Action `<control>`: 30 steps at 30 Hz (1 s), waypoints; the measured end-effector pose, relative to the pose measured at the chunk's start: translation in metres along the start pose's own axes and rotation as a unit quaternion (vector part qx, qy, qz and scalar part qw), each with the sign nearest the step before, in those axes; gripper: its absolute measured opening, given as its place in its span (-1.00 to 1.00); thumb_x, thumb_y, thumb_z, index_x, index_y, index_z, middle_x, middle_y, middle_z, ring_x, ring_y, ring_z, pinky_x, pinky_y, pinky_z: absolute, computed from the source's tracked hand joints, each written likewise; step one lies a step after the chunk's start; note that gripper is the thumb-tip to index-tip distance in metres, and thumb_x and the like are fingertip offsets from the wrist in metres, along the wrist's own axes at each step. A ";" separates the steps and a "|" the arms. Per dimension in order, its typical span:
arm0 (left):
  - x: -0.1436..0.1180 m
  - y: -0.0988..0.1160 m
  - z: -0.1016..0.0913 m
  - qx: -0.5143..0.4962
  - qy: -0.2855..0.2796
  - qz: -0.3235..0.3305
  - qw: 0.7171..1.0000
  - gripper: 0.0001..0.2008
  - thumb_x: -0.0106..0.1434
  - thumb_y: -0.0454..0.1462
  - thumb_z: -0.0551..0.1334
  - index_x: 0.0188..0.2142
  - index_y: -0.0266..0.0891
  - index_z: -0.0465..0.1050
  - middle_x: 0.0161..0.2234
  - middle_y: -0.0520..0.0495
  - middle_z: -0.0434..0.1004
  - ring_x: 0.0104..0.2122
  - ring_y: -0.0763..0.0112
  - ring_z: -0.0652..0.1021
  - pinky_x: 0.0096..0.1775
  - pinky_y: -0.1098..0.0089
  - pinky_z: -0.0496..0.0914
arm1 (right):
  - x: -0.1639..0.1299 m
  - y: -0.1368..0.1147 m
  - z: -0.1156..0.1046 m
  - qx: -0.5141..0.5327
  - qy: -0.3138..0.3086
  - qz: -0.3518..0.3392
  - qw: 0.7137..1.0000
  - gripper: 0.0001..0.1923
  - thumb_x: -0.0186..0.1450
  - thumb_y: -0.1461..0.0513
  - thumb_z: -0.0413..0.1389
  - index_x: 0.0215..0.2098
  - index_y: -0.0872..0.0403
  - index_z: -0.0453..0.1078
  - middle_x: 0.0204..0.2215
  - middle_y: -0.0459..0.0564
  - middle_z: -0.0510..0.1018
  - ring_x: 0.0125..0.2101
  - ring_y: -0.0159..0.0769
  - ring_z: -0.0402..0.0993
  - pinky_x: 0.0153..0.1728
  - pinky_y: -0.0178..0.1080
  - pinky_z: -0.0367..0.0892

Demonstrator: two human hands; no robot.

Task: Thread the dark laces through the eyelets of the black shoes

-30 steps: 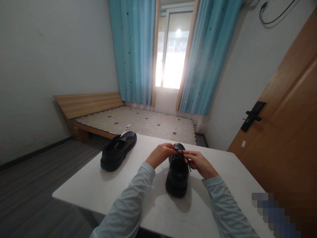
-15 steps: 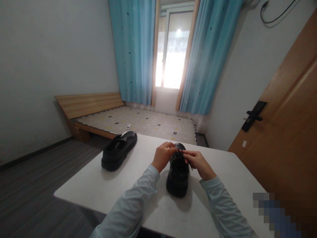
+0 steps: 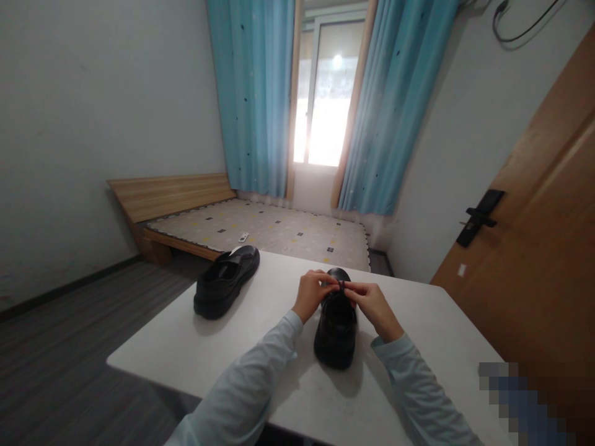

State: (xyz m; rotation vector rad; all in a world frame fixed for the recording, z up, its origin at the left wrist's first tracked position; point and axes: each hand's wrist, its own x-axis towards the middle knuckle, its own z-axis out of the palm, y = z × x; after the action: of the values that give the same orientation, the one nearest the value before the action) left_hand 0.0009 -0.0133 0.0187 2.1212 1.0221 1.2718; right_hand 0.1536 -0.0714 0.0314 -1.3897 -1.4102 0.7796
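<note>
While both hands pinch the near shoe's [image 3: 335, 325] laces [image 3: 341, 286], it rests on a white table [image 3: 242, 353] before a bed [image 3: 279, 232].

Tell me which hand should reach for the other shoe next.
Left, probably. The other shoe lies on the table out to the left, nearer the left hand. The right hand would have to cross over the laced shoe.

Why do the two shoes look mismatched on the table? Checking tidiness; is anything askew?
The left shoe lies angled near the table edge. Both hands pinch the laces on the near shoe. Nothing spilled or damaged.
</note>
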 end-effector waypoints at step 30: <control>0.004 0.004 -0.006 -0.128 -0.139 -0.038 0.981 -0.84 0.02 -0.28 0.27 -0.39 -0.31 0.54 -0.41 -0.04 0.56 -0.35 0.43 0.48 -0.27 0.45 0.32 | -0.001 -0.013 -0.013 -0.172 0.009 -0.108 0.979 -0.87 0.08 0.20 0.15 -0.46 0.11 0.49 -0.55 -0.04 0.52 -0.47 -0.28 0.41 -0.40 -0.27 0.26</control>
State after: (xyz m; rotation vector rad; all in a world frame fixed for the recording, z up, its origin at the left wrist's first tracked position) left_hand -0.0022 -0.0125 0.0268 1.9729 0.7683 0.9775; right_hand 0.1611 -0.0770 0.0473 -1.4634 -1.7044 0.3931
